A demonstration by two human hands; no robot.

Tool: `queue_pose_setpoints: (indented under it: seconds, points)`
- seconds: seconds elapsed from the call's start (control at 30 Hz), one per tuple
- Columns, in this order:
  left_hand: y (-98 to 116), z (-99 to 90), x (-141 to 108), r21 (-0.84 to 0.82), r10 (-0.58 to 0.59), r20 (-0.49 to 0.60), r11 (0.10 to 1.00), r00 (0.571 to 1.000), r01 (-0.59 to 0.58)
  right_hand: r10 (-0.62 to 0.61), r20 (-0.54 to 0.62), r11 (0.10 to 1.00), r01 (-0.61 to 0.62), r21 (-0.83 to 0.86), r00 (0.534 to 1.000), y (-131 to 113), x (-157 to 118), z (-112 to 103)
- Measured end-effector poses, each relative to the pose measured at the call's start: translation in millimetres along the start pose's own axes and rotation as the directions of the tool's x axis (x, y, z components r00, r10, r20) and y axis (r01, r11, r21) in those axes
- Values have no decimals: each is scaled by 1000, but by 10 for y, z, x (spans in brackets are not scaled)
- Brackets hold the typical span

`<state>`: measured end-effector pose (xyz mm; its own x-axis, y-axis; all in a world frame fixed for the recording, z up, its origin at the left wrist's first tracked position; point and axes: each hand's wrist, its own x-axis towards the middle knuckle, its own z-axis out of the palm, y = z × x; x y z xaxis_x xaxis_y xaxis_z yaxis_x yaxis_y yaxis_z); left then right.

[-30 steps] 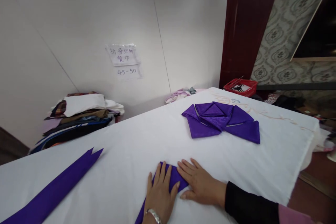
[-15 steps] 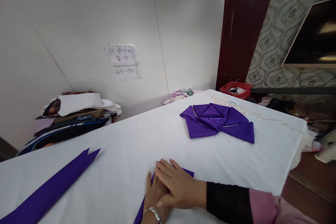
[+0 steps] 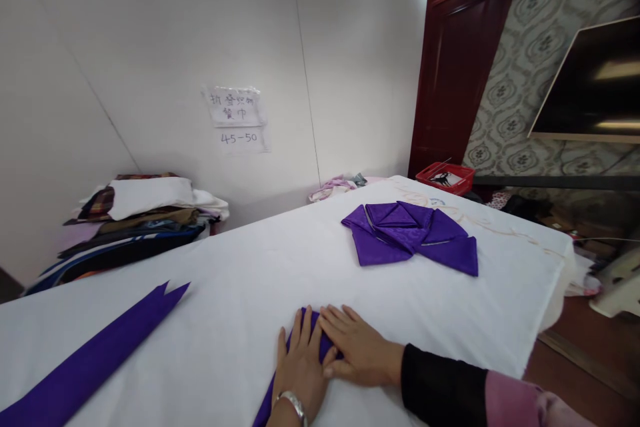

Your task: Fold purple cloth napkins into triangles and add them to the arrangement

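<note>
A purple cloth napkin [image 3: 267, 407] lies partly folded on the white tablecloth at the near edge, mostly covered by both hands. My left hand [image 3: 300, 370], with a silver bangle at the wrist, rests flat on it, fingers stretched. My right hand [image 3: 357, 350] lies beside it with fingers extended, the fingertips on the cloth's right part close to my left fingers. Farther back sits a folded purple napkin [image 3: 400, 230] with layered, pointed flaps. At the left, another purple napkin [image 3: 95, 360] is folded into a long strip with two points.
A stack of folded clothes [image 3: 145, 220] stands beyond the table's left edge. At the far right corner is a red basket [image 3: 453, 180] with scissors inside. A paper sign [image 3: 237, 120] hangs on the wall, and a white stool [image 3: 620, 290] stands right of the table.
My right hand has slid off the back of my left hand to the right, onto the cloth's right part. More purple cloth shows between the fingers. The view has tilted slightly.
</note>
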<state>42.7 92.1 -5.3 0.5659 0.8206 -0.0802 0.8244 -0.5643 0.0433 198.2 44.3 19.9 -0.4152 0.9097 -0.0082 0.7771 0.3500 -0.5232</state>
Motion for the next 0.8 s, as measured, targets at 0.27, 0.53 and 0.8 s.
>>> queue_pose_setpoints:
  seconds: [0.27,0.53,0.8]
  points:
    - [-53,102,20,-55,-2,-69,998,998,-2,-14,-55,991,6,-130,998,218,-262,53]
    - [-41,79,-9,-81,0,-90,997,996,-7,66,-35,987,-70,-141,997,253,-431,73]
    - [0,38,-33,-92,-3,-89,996,996,-6,201,-98,958,-216,-186,975,62,-481,-68]
